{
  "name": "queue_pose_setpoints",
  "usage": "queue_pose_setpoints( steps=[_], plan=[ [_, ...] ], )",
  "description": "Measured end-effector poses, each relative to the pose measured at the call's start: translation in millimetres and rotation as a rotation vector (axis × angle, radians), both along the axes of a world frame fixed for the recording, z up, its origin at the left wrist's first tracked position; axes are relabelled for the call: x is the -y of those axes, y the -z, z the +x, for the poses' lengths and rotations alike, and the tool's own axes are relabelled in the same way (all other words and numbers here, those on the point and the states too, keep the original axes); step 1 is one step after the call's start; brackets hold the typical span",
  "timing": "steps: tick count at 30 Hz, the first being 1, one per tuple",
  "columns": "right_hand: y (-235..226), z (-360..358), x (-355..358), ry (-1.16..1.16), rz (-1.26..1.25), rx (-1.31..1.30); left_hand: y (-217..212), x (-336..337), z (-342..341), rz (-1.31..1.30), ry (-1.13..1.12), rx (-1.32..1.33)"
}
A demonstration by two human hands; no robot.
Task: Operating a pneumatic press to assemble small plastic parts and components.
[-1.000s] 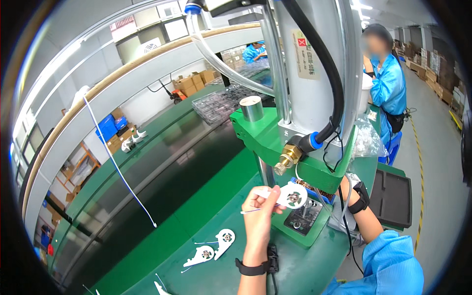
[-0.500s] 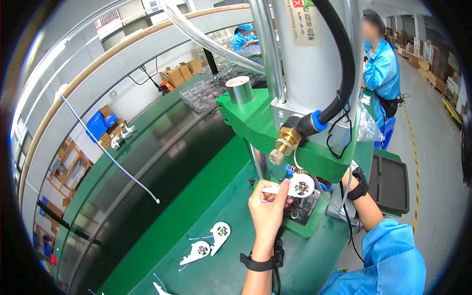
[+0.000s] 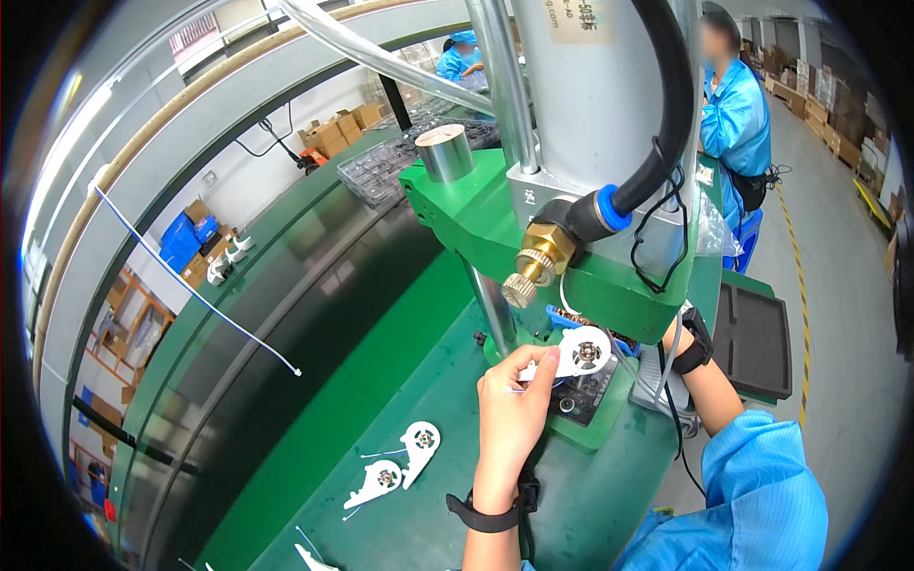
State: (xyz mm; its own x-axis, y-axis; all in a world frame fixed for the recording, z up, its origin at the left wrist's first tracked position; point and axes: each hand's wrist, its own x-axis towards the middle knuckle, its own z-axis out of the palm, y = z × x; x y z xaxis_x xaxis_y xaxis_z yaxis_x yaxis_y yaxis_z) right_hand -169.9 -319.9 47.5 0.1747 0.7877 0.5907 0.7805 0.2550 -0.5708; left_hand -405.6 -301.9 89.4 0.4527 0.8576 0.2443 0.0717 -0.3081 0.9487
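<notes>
My left hand [image 3: 509, 419] pinches a white plastic part [image 3: 569, 353] by its narrow end, between thumb and fingers. The part has a round head with a dark, spoked metal centre, and a thin wire shows by the fingers. It is held above the dark base plate [image 3: 592, 402] of a green bench press [image 3: 600, 295]. Behind the press head is my right hand [image 3: 674, 337]; only its wrist side shows and its fingers are hidden. Near it, a blue bin [image 3: 564, 321] holds small copper-coloured pieces. Two similar white parts, one [image 3: 420, 442] beside the other [image 3: 383, 478], lie left of my left hand.
A brass valve [image 3: 535, 266] and black hose [image 3: 668, 105] jut from the press cylinder. Beyond the green table [image 3: 438, 514] runs a green conveyor belt [image 3: 314, 447]. A dark tray [image 3: 754, 338] stands at right. Two people in blue work farther off; another white part [image 3: 316, 561] lies at the lower edge.
The whole view has shifted slightly, so the press and table parts sit farther left. My left hand keeps its pinch on the white part, which stays near the press base.
</notes>
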Motion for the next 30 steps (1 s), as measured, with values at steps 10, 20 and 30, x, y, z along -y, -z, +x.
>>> queue_pose_setpoints(
  steps=[10, 20, 30],
  plan=[
    [-2.7, 24.3, 5.3, 0.001, 0.205, -0.354, -21.5, 29.6, 7.9, 0.247, -0.234, -0.324],
    [-52.1, -26.7, 47.3, -0.260, -0.083, -0.421, -14.8, 12.6, 1.2, 0.073, -0.057, -0.240],
    [12.9, -33.7, 68.2, 0.197, 0.048, -0.529, -18.8, 13.1, -10.1, -0.113, 0.105, -0.275]
  ],
)
